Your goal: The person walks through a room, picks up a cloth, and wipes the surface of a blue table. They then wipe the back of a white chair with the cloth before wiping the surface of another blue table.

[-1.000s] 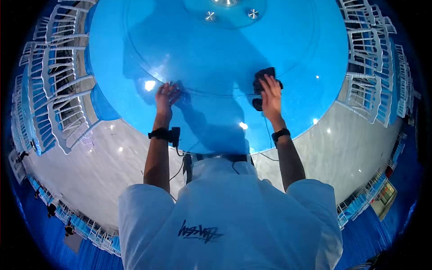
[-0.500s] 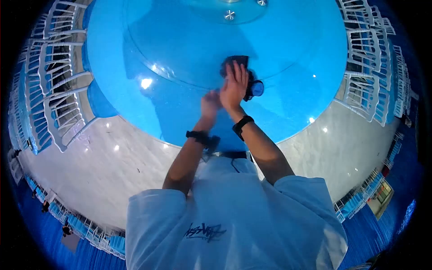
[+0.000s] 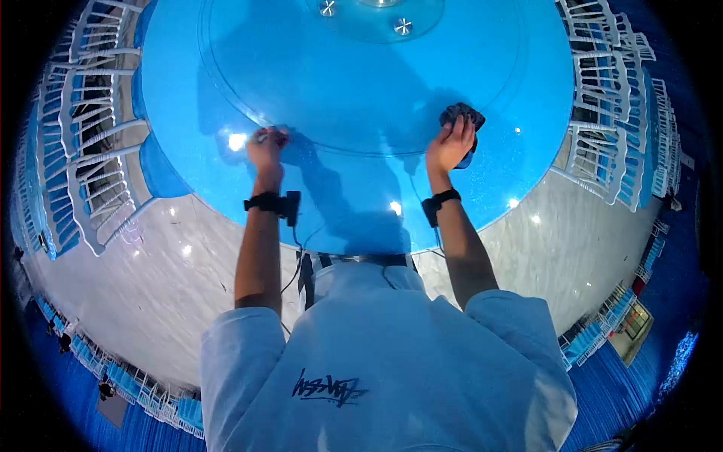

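On the right of a round blue table (image 3: 361,90), my right hand (image 3: 449,145) is closed on a dark, crumpled cloth (image 3: 465,115). A dark blue edge shows below that hand's fingers. Toward the left, near a bright reflection, my left hand (image 3: 263,154) is curled around a small dark object (image 3: 280,137) with a reddish patch; I cannot tell what it is. Both hands are at the near rim of a clear glass turntable (image 3: 358,153) lying on the table. Each wrist wears a black band, and thin cables hang from them.
White chairs with slatted backs (image 3: 98,143) line the left side, and more white chairs (image 3: 614,113) stand to the right. Round metal caps (image 3: 403,27) sit near the turntable's centre. Pale marbled floor (image 3: 158,279) surrounds the near table edge.
My hands were close together at the middle over a dark item. Now they are apart, the left one farther left with a small dark object, the right one farther right with the cloth.
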`<state>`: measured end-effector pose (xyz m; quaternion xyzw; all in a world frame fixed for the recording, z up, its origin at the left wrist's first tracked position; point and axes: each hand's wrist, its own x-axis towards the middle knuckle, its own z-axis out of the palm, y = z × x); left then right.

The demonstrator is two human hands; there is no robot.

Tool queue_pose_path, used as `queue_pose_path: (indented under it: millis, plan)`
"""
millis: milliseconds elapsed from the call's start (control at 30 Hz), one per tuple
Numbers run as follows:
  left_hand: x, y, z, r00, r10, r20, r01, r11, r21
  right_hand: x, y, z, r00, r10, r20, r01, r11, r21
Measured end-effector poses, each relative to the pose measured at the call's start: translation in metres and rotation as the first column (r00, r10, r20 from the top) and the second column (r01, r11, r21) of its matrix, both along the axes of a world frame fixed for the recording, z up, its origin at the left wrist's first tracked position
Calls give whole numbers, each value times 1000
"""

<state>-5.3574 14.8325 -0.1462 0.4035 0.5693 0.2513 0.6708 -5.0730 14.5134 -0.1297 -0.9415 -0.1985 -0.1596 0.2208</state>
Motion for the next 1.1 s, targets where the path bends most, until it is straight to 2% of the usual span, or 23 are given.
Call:
queue_pose_path:
  millis: [33, 67, 100, 133, 167, 233, 300, 367, 467, 567, 633, 700, 800, 900, 933, 1000, 1067, 1100]
  plan:
    - [6, -11, -13, 999, 33, 14, -32, 999, -29, -10, 17, -1, 997, -77, 3, 77, 997, -21]
    - [14, -30, -1, 998, 66, 23, -66, 998, 23, -25, 29, -22, 999, 44, -22, -36, 958, 284]
    - [19, -46, 5, 985, 141, 104, -139, 990, -29, -43, 42, -6, 994, 105, -16, -101, 983, 152]
    - [21, -60, 0, 978, 144, 150, -140, 989, -41, -63, 55, 14, 985, 170, -16, -170, 985, 17]
    - [22, -72, -7, 969, 152, 194, -144, 988, -52, -79, 66, 13, 962, 273, -27, -272, 962, 39]
    - [30, -98, 17, 980, 82, 184, -65, 993, -94, -126, 91, 33, 936, 309, -169, -318, 948, -27]
    - [33, -120, 36, 981, -29, 193, 54, 990, -128, -163, 108, 43, 883, 398, -249, -402, 915, 38]
    - [30, -135, 15, 990, -125, 72, 135, 979, -154, -177, 113, 48, 804, 534, -263, -527, 844, 101]
    - [13, -123, 2, 925, -288, 250, 335, 926, -175, -144, 80, 46, 706, 630, -323, -655, 755, 41]
    - [14, -79, 44, 968, -36, 248, 120, 934, -336, -85, 26, 44, 602, 738, -306, -787, 613, -68]
    - [-3, -37, 24, 970, 152, 190, -83, 941, -327, -51, -9, 47, 680, 658, -323, -721, 678, -139]
    - [-17, 2, -1, 949, 244, 197, -215, 964, -156, -25, -34, 35, 792, 561, -243, -587, 808, -51]
    - [5, 13, 32, 962, 263, 65, -262, 965, -31, -5, -33, 18, 928, 364, -80, -367, 930, -20]
    - [27, -24, 16, 965, 213, -150, -196, 973, 119, -4, -6, -10, 1000, 7, 6, -8, 993, 117]
    - [32, -42, 2, 960, 275, -50, -266, 954, 135, -2, 3, -17, 997, -71, 3, 70, 989, 132]
    - [45, -76, -7, 928, 353, 121, -367, 921, 129, -14, 29, -42, 989, -110, -104, 142, 913, 382]
    - [57, -111, -4, 886, 389, 250, -421, 902, 90, -49, 67, -21, 993, -71, -96, 95, 955, 280]
    - [57, -125, -8, 887, 374, 272, -396, 918, 29, -76, 89, 16, 999, -9, -50, 11, 999, 42]
